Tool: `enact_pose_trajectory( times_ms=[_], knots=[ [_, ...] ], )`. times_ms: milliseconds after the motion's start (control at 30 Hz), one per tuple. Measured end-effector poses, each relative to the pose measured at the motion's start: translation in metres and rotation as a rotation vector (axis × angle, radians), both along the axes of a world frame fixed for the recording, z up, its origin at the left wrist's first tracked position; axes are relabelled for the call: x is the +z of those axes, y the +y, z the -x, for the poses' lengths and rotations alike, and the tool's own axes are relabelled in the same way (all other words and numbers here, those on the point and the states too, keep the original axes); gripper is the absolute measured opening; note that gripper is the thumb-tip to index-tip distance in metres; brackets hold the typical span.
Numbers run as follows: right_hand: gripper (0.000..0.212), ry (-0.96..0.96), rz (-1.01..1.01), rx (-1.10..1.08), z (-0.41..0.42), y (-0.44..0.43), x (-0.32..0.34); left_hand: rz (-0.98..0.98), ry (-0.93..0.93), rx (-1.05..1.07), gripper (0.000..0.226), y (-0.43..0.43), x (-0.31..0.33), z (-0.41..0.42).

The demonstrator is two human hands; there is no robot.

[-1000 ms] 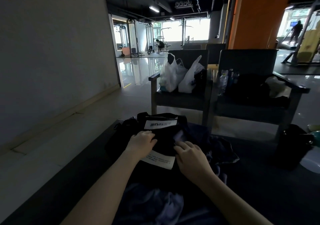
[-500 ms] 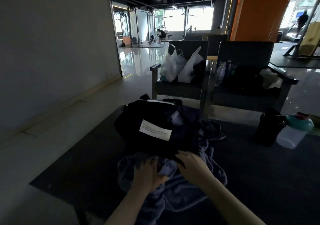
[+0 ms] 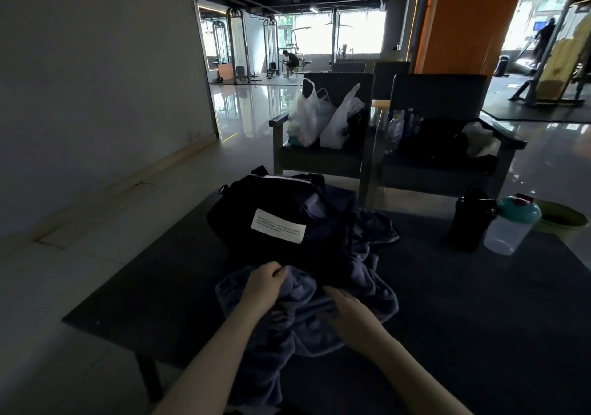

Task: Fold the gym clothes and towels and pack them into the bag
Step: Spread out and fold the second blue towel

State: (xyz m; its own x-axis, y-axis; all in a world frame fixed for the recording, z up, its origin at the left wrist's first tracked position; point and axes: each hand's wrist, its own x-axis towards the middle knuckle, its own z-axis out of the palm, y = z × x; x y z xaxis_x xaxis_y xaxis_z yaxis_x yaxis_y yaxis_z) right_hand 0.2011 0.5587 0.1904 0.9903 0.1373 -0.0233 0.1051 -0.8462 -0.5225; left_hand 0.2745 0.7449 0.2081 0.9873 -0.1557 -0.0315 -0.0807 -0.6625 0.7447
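Holding a crumpled blue-grey towel (image 3: 367,290) in front of a black bag (image 3: 256,210).
Head view: the left hand (image 3: 263,286) clenches a bunch of towel in its curled fingers. The right hand (image 3: 350,314) lies on the folds just beside it, fingertips sunk in cloth, so its grip is unclear. The bag sits just beyond the fingers, touching the towel, on a dark table (image 3: 144,290).

Fluffy cloth towel (image 3: 361,290), matt fabric bag (image 3: 256,210), glossy tile floor (image 3: 249,101).
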Motion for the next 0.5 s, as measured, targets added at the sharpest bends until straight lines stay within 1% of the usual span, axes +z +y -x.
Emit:
enact_pose_trajectory(
  times_ms=[100,167,200,233,267,333,400,433,500],
  knots=[
    [0.081,-0.030,-0.185,0.008,-0.001,0.008,0.002,0.127,0.004,-0.124,0.033,-0.013,0.030,0.008],
    [0.100,-0.050,-0.330,0.041,-0.002,0.015,0.003,0.257,0.013,-0.160,0.027,-0.025,0.047,0.018],
    [0.104,-0.052,-0.412,0.042,-0.001,0.019,0.004,0.339,0.020,-0.162,0.024,-0.031,0.056,0.023],
    [0.097,-0.055,-0.480,0.028,0.001,0.022,0.007,0.419,0.028,-0.159,0.022,-0.038,0.063,0.029],
    [0.083,-0.071,-0.529,-0.012,0.003,0.024,0.010,0.487,0.033,-0.154,0.021,-0.043,0.070,0.034],
    [0.048,-0.152,-0.587,-0.111,0.006,0.023,0.016,0.584,0.045,-0.144,0.021,-0.050,0.078,0.039],
    [0.014,-0.225,-0.566,-0.180,0.006,0.016,0.022,0.668,0.084,-0.138,0.022,-0.054,0.080,0.042],
    [0.008,-0.248,-0.535,-0.200,0.007,0.011,0.027,0.703,0.105,-0.139,0.022,-0.056,0.080,0.043],
    [0.019,-0.310,-0.498,-0.240,0.010,-0.002,0.036,0.796,0.150,-0.140,0.022,-0.058,0.081,0.046]
  ],
)
